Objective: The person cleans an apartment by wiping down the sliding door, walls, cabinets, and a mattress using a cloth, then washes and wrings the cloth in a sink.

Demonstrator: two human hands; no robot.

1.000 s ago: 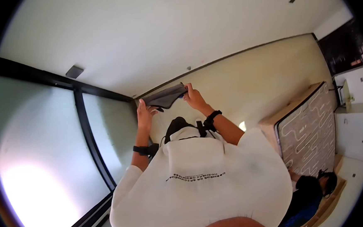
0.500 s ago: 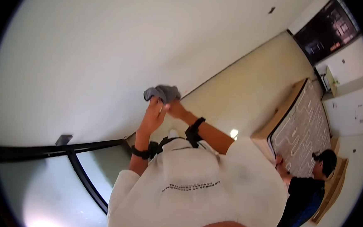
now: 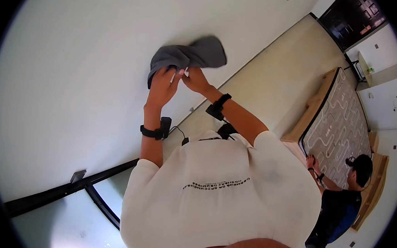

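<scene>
A dark grey cloth [image 3: 189, 55] is held up in front of the white wall, its loose end spread to the right and slightly blurred. My left hand [image 3: 163, 87] grips its lower left edge, with the fingertips partly covered by folds. Close beside it, my right hand [image 3: 195, 79] is closed on the lower middle edge of the same cloth. Small white bits show between the fingers of both hands, too small to name. Each wrist carries a black strap with a small box.
A bed with a patterned mattress [image 3: 339, 119] stands to the right, where another person [image 3: 344, 201] leans over its edge. Black-framed glass [image 3: 88, 212] lies at lower left, below a wall switch [image 3: 78, 176]. A dark door [image 3: 352, 20] is at the far upper right.
Both my hands have risen with the cloth, which was bunched up and now hangs more spread out to the right. The view has shifted a little.
</scene>
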